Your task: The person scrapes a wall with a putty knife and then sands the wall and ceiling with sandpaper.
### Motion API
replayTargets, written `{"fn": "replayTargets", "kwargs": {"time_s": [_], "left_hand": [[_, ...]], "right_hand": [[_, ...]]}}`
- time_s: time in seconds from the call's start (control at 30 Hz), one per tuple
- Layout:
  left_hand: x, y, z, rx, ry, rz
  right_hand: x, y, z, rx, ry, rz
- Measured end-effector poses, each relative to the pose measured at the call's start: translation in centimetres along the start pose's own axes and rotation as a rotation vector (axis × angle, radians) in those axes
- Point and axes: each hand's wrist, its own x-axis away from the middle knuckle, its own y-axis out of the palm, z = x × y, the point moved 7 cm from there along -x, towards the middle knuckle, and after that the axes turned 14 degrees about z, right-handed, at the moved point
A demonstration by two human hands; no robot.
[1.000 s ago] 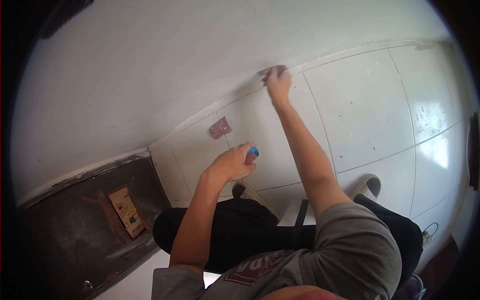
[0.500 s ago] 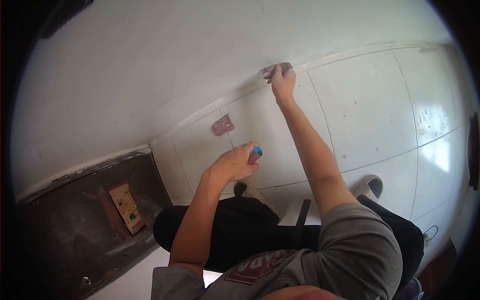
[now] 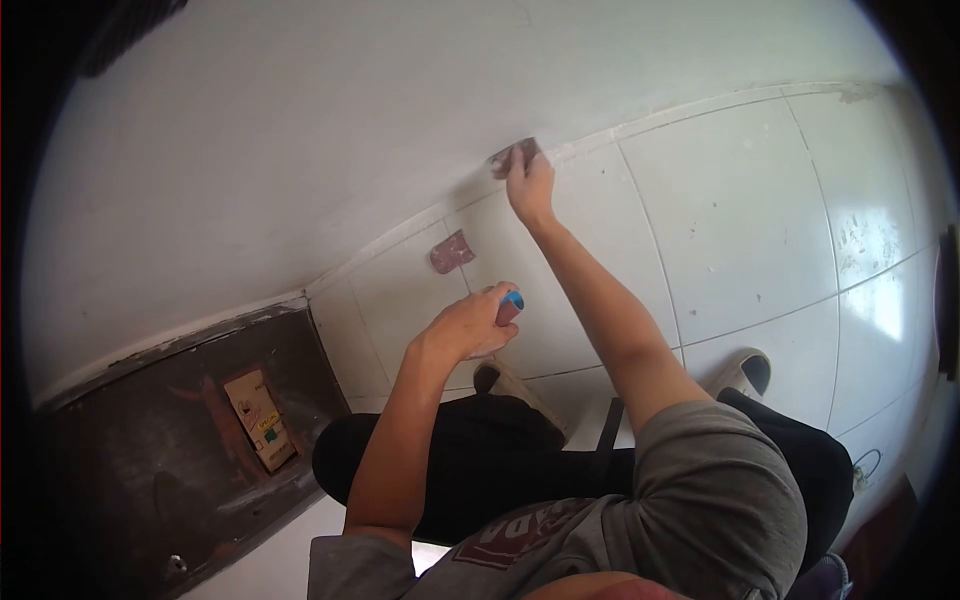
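Observation:
My right hand (image 3: pixel 532 188) is closed on a reddish-brown piece of sandpaper (image 3: pixel 513 156) and presses it to the foot of the white wall (image 3: pixel 330 150), just above the floor edge. Fingers of my left hand (image 3: pixel 466 326) wrap around a small roll of sandpaper (image 3: pixel 510 308), reddish-brown outside and bright blue within. Between the two hands, nearer the wall, another dusty sandpaper piece (image 3: pixel 452 252) lies slightly curled on the tiles.
White floor tiles (image 3: pixel 740 220) run along the wall, with specks on them. At left, a dark wooden panel (image 3: pixel 130 470) carries a cardboard piece (image 3: pixel 260 420). My shoes (image 3: pixel 520 395) stand below my hands. A cable loop (image 3: pixel 868 466) lies at right.
My right hand has slid left along the base of the wall with its sandpaper. My left hand holds its place with the roll. The view has shifted slightly.

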Motion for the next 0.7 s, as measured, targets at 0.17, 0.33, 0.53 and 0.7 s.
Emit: {"fn": "replayTargets", "kwargs": {"time_s": [0.17, 0.33, 0.53, 0.7], "left_hand": [[0.2, -0.6, -1.3, -0.073, -0.025, 0.033], [0.6, -1.0, -2.5, -0.100, -0.045, 0.068], [1.2, -0.5, -3.2, -0.022, -0.059, 0.055], [1.4, -0.7, -3.1, 0.006, -0.035, 0.066]], "right_hand": [[-0.2, -1.5, 0.7, 0.192, -0.072, 0.211], [-0.2, -0.9, 1.9, 0.059, 0.044, 0.205], [-0.3, -1.7, 2.5, 0.030, 0.047, 0.300], [0.3, -0.6, 2.5, 0.120, 0.027, 0.219]]}}
